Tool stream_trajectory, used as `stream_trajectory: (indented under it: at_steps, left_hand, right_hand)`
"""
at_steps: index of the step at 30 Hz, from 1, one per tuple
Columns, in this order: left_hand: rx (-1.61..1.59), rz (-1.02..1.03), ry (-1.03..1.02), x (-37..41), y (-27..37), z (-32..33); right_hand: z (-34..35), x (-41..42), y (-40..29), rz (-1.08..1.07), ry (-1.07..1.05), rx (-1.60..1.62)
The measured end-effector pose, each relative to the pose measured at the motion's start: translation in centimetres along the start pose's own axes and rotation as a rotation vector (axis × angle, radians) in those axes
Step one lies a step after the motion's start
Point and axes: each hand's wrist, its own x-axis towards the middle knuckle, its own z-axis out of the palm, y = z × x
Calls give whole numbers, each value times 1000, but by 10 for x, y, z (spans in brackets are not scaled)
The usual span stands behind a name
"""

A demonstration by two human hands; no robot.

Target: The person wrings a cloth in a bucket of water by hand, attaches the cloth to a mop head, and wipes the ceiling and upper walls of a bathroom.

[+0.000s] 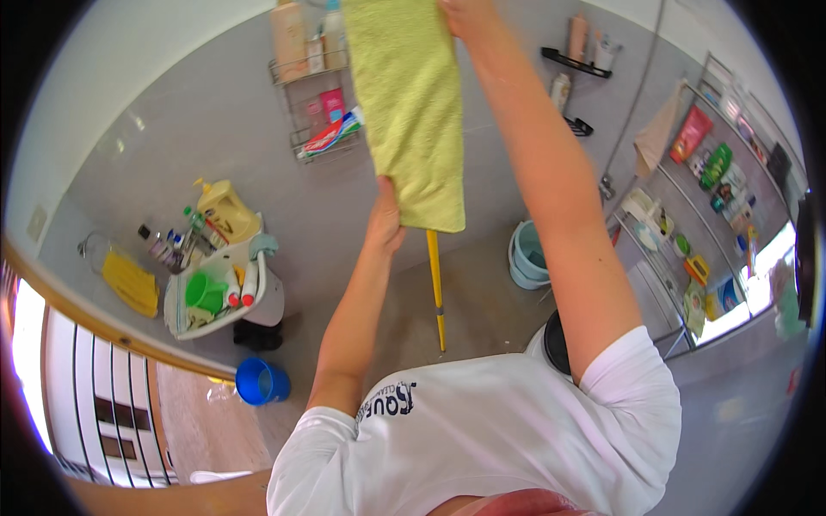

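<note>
A long yellow-green terry cloth (410,116) stretches up in front of me to the top edge of the picture. My left hand (388,219) grips its lower left edge, thumb on the front face and fingers behind. At its upper right edge, my right hand (461,18) holds on, partly cut off by the frame. Below the cloth a yellow pole (436,284) runs down toward the floor. Whether pole and cloth are joined is hidden behind the fabric.
A white washbasin (271,300) with a green dipper (205,292) and bottles is on the left. A blue bin (261,382) stands below it. Wire shelves (316,72) hang behind the cloth. Light-blue buckets (528,255) and a metal rack (703,213) of toiletries are on the right.
</note>
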Motion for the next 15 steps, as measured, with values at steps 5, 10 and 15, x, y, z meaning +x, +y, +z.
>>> stream_trajectory:
  at_steps: [5,10,15]
  left_hand:
    - [301,52,39,12,-9,-13]
    - [328,40,88,33,-11,-16]
    - [257,36,51,44,-11,0]
  right_hand:
    - [-5,-9,2,31,-123,243]
    - [-29,-131,82,-23,45,26]
    - [-76,-269,103,759,-48,-28]
